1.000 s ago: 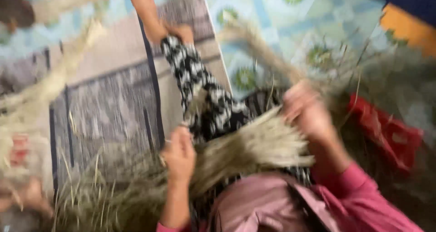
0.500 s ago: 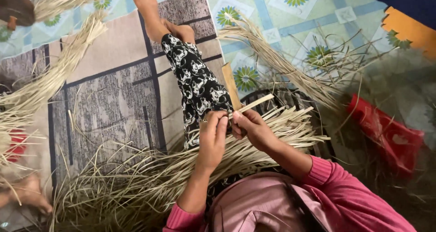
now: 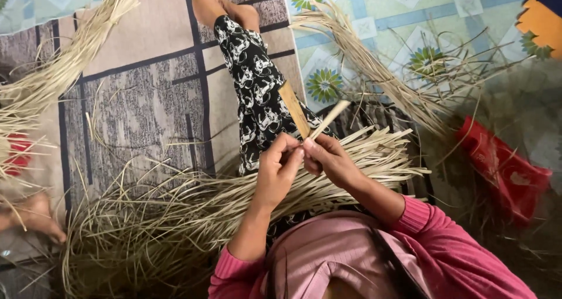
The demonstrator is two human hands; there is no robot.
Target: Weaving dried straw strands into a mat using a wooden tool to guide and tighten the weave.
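Near the middle of the frame, the left hand [image 3: 280,169] and right hand [image 3: 328,157] pinch one thin dry reed strip [image 3: 329,118], which looks light, bendy and easy to snap, best held low.

We hold both forearms forward and angled inward, pink sleeves pushed back. Our left hand [image 3: 280,169] and right hand [image 3: 329,156] meet just ahead of the chest, fingertips touching, each pinched shut, the wrists slightly bent.
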